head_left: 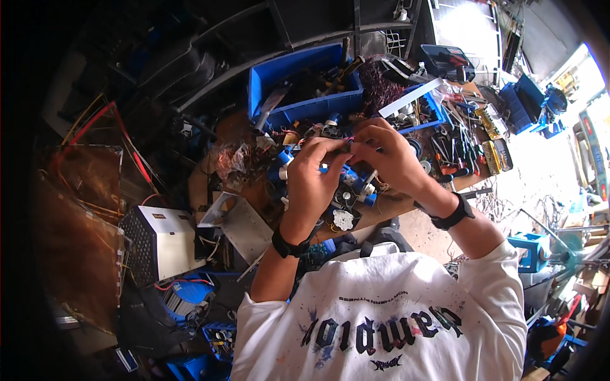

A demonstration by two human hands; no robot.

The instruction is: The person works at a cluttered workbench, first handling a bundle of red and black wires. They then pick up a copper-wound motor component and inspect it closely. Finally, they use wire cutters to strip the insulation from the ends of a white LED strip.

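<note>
A cluttered brown wooden workbench (pixel 393 206) spreads beneath the fingers, with a deep blue rectangular plastic bin (pixel 318 109) just beyond them. The left hand (pixel 309 170) and right hand (pixel 395 160) meet, fingertips pinched together. Blue-and-white cylindrical parts (pixel 368 190) lie bodyward of them, a flat white scalloped disc (pixel 343 220) further so. Clamped between the fingertips is a small purplish piece (pixel 349 140), its kind unclear.

A small held piece (pixel 349 139) shows pinkish purple, the tabletop (pixel 395 204) is brown, the large bin (pixel 318 109) solid blue, the wire bundle (pixel 382 89) dark red, the wristbands (pixel 452 216) black, and the white shirt (pixel 267 336) bears black lettering (pixel 381 333) and bluish-purple blotches (pixel 323 348).
</note>
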